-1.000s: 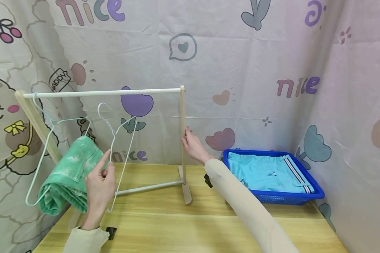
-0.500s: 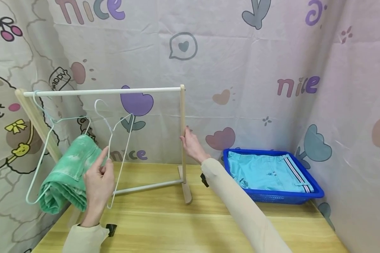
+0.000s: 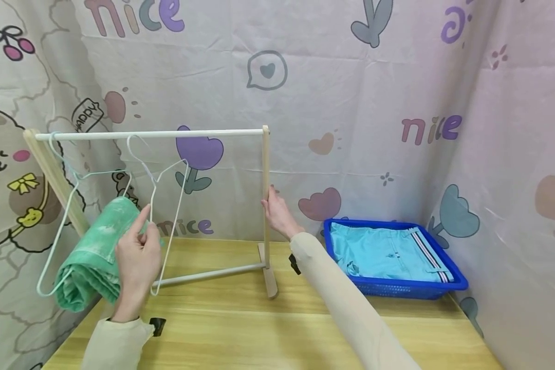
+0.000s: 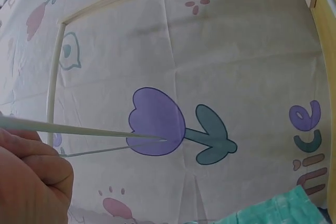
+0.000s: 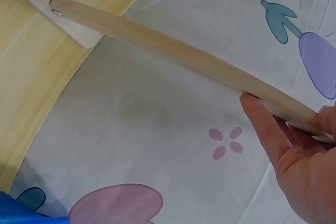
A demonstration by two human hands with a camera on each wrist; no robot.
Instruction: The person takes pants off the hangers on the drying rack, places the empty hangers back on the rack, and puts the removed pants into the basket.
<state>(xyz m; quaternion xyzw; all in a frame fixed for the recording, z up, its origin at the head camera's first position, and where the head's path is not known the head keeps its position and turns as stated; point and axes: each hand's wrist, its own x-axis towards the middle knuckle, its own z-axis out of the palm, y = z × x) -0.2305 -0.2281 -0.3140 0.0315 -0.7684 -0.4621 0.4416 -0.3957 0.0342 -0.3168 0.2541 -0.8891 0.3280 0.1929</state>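
Right now I have a slim white wire hanger [image 3: 154,180] in view, round-hooked and roughly triangular, over the left part of the tabletop [image 3: 231,339]. The left hand [image 3: 136,257] pinches it, index finger along the wire, others curled; I can't tell whether the hook touches the rail [image 3: 203,133]. The right hand [image 3: 279,213] grips the right post [image 3: 266,249]. By the tabletop's right edge, a blue basket [image 3: 393,291] holds a light-blue garment [image 3: 374,252] with a striped band. A rolled green garment [image 3: 94,244] hangs near the left edge. The white wire hanger's hook points up; its long axis runs toward the back edge.
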